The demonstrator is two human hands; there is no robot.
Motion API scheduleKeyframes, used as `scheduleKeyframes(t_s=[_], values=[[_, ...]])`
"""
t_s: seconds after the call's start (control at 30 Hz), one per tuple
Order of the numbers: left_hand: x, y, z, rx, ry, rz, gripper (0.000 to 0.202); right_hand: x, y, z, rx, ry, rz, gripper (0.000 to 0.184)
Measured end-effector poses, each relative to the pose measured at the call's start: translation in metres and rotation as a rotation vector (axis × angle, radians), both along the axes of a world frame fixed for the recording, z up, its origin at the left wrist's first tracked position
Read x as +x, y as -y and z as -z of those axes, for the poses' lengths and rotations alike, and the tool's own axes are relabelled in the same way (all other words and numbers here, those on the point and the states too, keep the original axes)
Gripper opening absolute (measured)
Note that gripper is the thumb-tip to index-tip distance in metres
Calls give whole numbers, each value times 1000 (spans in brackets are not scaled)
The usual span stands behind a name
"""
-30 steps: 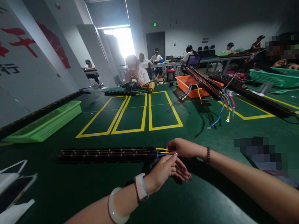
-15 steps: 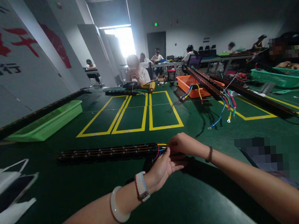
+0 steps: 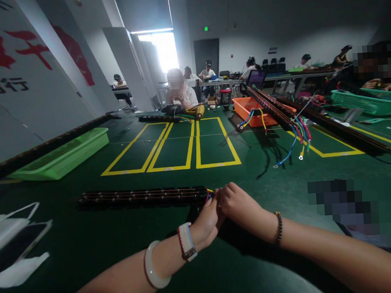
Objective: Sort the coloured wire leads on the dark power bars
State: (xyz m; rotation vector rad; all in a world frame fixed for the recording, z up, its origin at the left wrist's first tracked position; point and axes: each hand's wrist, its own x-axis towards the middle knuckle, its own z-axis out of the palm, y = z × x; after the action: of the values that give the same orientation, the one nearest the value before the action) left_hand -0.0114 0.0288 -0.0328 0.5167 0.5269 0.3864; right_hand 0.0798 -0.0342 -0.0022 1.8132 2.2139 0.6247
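Right hand point(image 3: 240, 203) curled tight, fingertips seemingly pinching the coloured wires point(image 3: 209, 194) at the right end of the long black terminal strip point(image 3: 142, 197) lying flat on the green table point(image 3: 89, 246), left hand point(image 3: 208, 223) pressed against it, grip hidden; a wire-end handling step by the look of it, so further moves call for fine fingertip control.

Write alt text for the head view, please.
The left hand and right hand meet at the right end of a long black strip lying on the green table, where coloured wires come out. Their grip is hidden.
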Motion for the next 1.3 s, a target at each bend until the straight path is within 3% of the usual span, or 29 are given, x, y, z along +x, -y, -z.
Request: scheduleKeyframes(t_s=[0.2,0.3,0.47,0.6,0.67,0.77,0.93,1.03,1.17,1.3], values=[[-1,1,-5,19,-73,-34,9,-17,6,19,70,0,101,37],[1,2,-8,12,-110,-55,10,-15,9,20,95,-90,117,44],[2,2,-7,1,-73,-12,10,11,12,-18,-62,-299,92,22],[2,0,-5,66,36,45,16,45,4,-40,-123,-494,367,30],[1,0,-7,91,24,55,19,59,-2,-37,-318,-728,451,41],[0,1,-12,91,-44,41,22,74,-10,-23,-632,-1159,452,50],[-2,3,-18,101,-67,39,19,80,-12,-7,-872,-1607,310,50],[-2,2,-14,130,-48,39,20,82,-12,-2,-960,-1707,267,41],[-1,-1,-6,161,-23,41,23,84,-13,3,-988,-1819,326,27],[0,-2,-5,205,16,47,28,82,-11,3,-1013,-1954,347,29]])
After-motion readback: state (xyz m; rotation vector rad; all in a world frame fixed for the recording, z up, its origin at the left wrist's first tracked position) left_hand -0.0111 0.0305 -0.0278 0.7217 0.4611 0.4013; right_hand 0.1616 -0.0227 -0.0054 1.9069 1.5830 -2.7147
